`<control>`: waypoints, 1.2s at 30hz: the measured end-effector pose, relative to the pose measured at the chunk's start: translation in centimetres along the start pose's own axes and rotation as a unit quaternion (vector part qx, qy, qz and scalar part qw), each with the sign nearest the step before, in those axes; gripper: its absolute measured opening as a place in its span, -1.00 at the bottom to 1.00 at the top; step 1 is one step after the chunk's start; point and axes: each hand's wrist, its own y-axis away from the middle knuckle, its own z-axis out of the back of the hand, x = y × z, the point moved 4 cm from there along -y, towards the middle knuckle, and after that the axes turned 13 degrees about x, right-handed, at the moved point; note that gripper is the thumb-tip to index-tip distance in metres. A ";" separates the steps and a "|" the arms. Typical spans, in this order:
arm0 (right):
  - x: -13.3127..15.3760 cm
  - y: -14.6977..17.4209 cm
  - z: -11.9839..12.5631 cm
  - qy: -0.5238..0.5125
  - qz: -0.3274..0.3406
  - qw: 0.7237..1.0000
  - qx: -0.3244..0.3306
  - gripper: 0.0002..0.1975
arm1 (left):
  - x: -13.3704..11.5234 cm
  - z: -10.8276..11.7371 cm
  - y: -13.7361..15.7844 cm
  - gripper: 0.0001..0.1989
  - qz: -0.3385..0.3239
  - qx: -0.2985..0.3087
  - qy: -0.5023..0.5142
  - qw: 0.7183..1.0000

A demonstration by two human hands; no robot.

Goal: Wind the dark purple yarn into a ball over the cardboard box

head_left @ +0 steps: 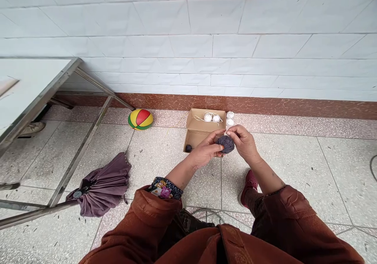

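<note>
Gripping a dark ball of yarn between thumb and fingers, a person's left hand holds it out at the fingertips, the ball lying to the right of the palm. The right hand is closed in a pinch at the ball's upper right; whether a strand runs between the fingertips is too small to tell. In the view, hands and yarn cover the near right corner of an open cardboard box on the speckled floor. A smaller dark ball sits in the box's near left corner, two white balls with loose string lie in its far half, and two more white balls rest outside its right edge. Near the floor's far edge, left of the box, sits a multicolored ball; a purple umbrella lies nearer.
</note>
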 end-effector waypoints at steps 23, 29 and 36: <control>1.8 2.0 -2.9 0.046 0.118 0.956 0.266 -0.72 | -2.3 4.5 -0.6 -0.64 -0.040 -0.230 -0.143 0.962; 1.7 0.8 1.5 -0.063 0.053 0.993 0.084 -0.70 | -1.7 3.3 -1.2 -0.59 0.019 -0.130 -0.277 0.952; -0.9 0.0 1.3 -0.025 -0.033 0.999 0.035 -0.69 | -0.1 0.9 -1.0 -0.39 0.044 0.065 -0.130 0.988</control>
